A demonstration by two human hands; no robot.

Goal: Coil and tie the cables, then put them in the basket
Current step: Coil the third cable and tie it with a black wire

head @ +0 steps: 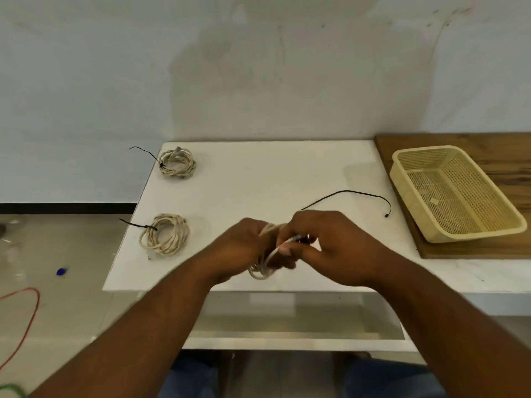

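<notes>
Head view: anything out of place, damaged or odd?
Nothing damaged. Far tied coil and near tied coil sit at the table's left edge, not in the basket; a loose black tie lies near it. Orange cable trails on the floor.

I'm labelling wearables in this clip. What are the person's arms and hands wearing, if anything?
Nothing shows. The left hand and right hand are bare, without gloves or a wristwatch; the left forearm and right forearm are uncovered, no sleeve in view.
</notes>
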